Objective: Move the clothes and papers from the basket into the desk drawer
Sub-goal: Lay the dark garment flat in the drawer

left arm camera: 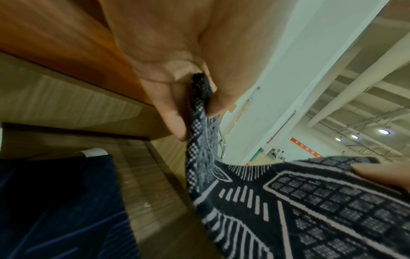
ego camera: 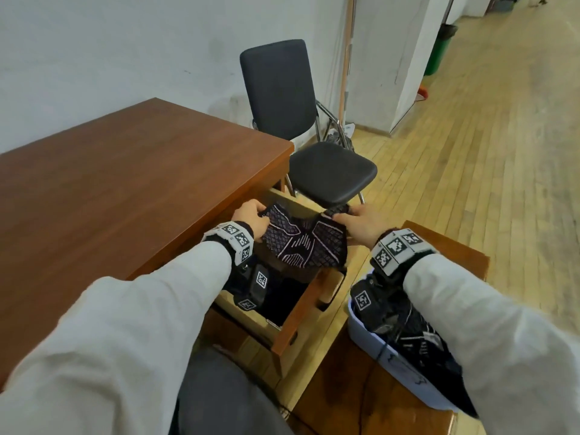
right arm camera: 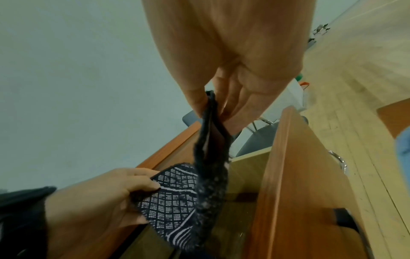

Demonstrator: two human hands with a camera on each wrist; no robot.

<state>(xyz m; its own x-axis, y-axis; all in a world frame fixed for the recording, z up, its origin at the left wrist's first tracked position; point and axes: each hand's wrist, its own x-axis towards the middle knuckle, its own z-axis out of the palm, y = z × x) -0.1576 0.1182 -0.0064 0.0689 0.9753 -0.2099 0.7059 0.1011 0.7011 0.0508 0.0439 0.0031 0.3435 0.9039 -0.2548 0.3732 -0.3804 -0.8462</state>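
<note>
A dark knitted garment (ego camera: 303, 240) with a white grid pattern hangs stretched above the open desk drawer (ego camera: 301, 312). My left hand (ego camera: 251, 219) pinches its left edge (left arm camera: 199, 108), and my right hand (ego camera: 357, 224) pinches its right edge (right arm camera: 210, 112). A dark blue cloth (left arm camera: 55, 206) lies inside the drawer, over a white sheet (left arm camera: 94, 151) whose corner shows. The pale blue basket (ego camera: 392, 365) stands at my right on a low wooden stand and holds more dark patterned clothes (ego camera: 408, 331). My right forearm covers part of the basket.
The brown desk top (ego camera: 125, 183) stretches left of the drawer. A black chair (ego camera: 317, 171) stands just behind the drawer. Wooden floor (ego camera: 486, 152) lies to the right, with a green bin (ego camera: 441, 48) far off by a white pillar.
</note>
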